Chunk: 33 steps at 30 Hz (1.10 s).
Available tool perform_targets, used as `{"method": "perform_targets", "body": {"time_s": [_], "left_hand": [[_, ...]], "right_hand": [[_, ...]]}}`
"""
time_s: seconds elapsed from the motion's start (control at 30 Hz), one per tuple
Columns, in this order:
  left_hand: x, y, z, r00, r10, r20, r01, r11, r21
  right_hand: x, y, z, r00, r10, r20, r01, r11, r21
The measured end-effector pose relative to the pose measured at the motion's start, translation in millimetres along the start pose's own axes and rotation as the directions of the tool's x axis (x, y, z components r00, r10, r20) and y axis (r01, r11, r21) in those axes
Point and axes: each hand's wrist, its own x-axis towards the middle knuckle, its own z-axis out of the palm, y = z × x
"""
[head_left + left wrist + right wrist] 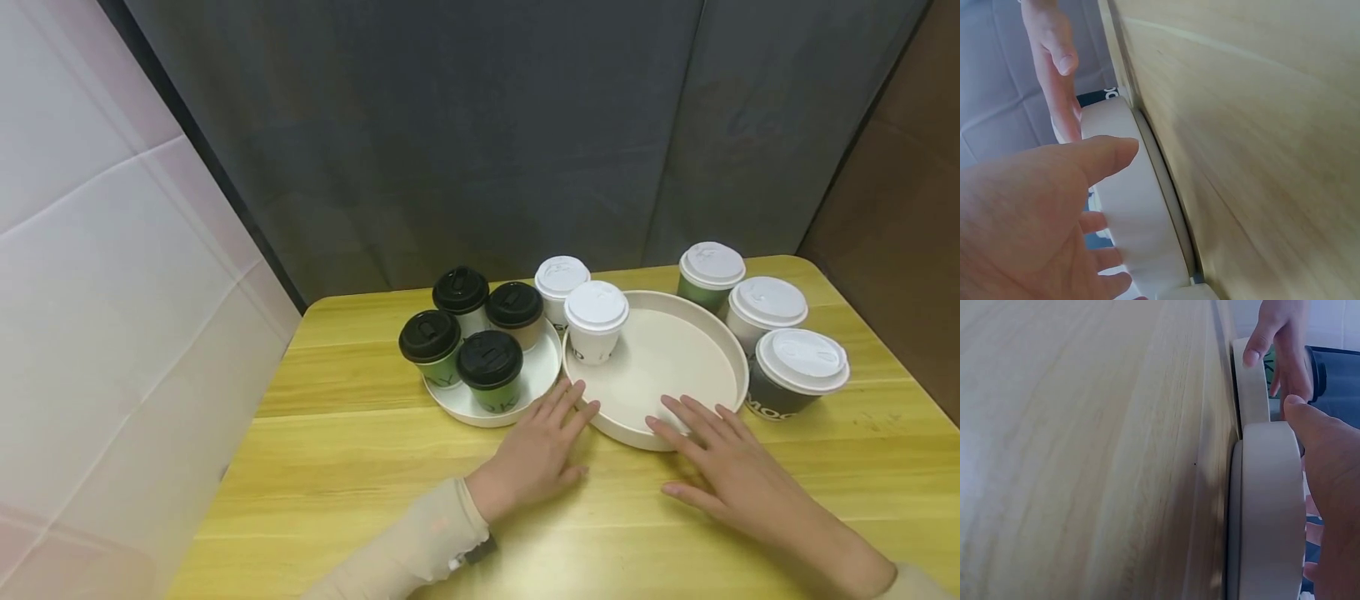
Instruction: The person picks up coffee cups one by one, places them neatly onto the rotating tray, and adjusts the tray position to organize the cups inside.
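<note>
A round cream tray [675, 358] lies on the wooden table, one white-lidded paper cup [596, 321] standing at its left side. My left hand [534, 454] reaches to the tray's near-left rim, fingers spread and nearly straight. Over the near-right rim extend the loosely spread fingers of my right hand [735, 479]; neither hand grips anything. In the left wrist view, the tray's side wall [1141, 206] shows beyond the thumb. Left of the tray, a white round tray [542, 367] bears several black-lidded cups [490, 367]. Whether the fingertips touch the rim, I cannot tell.
Behind the two trays stands another white-lidded cup [561, 283]. Three more line the cream tray's right side: a green cup [708, 275], a pale cup [767, 308] and a dark cup [798, 371]. A grey panel [465, 142] rises behind the table.
</note>
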Motion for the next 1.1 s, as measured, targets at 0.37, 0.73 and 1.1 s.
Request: {"method": "perform_targets", "body": {"time_s": [0.37,0.73,1.1], "left_hand": [[0.1,-0.2,-0.2,1.0,-0.021,0.003,0.021,1.0,0.007],[4.1,5.3,-5.3,0.996,-0.012,-0.091,0.001,0.992,-0.125],[27.5,23.8,-21.5,0.99,0.051,-0.132,-0.101,0.907,-0.409]], "right_hand": [[-0.1,1.2,2.5,1.0,0.005,0.0,-0.005,1.0,0.006],[5.6,15.6,-17.9,0.992,-0.003,-0.129,0.008,0.999,0.037],[6.1,45.9,-57.4,0.911,0.172,-0.376,-0.151,0.985,0.085]]}}
